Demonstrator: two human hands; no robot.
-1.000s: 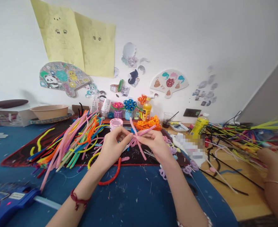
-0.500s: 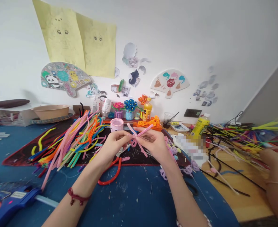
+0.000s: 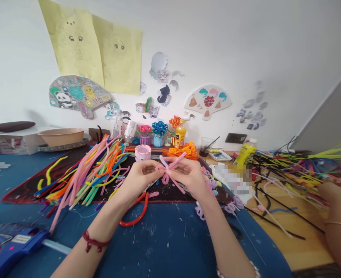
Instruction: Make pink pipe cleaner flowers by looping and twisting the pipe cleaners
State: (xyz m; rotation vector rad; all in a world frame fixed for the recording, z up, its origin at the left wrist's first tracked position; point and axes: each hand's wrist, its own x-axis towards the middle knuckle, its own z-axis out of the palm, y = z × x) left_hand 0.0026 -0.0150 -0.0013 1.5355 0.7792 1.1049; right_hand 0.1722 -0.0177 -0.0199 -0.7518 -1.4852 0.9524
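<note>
Between my two hands, above the dark mat, is a pink pipe cleaner [image 3: 166, 177] bent into small loops with loose ends sticking out. My left hand [image 3: 143, 173] pinches a loop on its left side. The thumb and fingers of my right hand [image 3: 186, 172] grip it near the middle, where the loops meet. Scissors with red handles [image 3: 145, 210] lie on the mat below my left hand, their blades partly hidden by it. Lilac looped pieces [image 3: 200, 211] lie beside and under my right forearm.
Many coloured pipe cleaners [image 3: 80, 170] are heaped on the left. A blue glue gun [image 3: 19, 247] lies at the near left. A pink cup [image 3: 143, 153] and potted pipe-cleaner flowers [image 3: 159, 129] stand behind my hands. At the right edge is another person's hand [image 3: 337, 193] by more pipe cleaners.
The pink piece has turned slightly between my fingers, and a loop now shows on its left side. My left hand has shifted a little from the centre.
</note>
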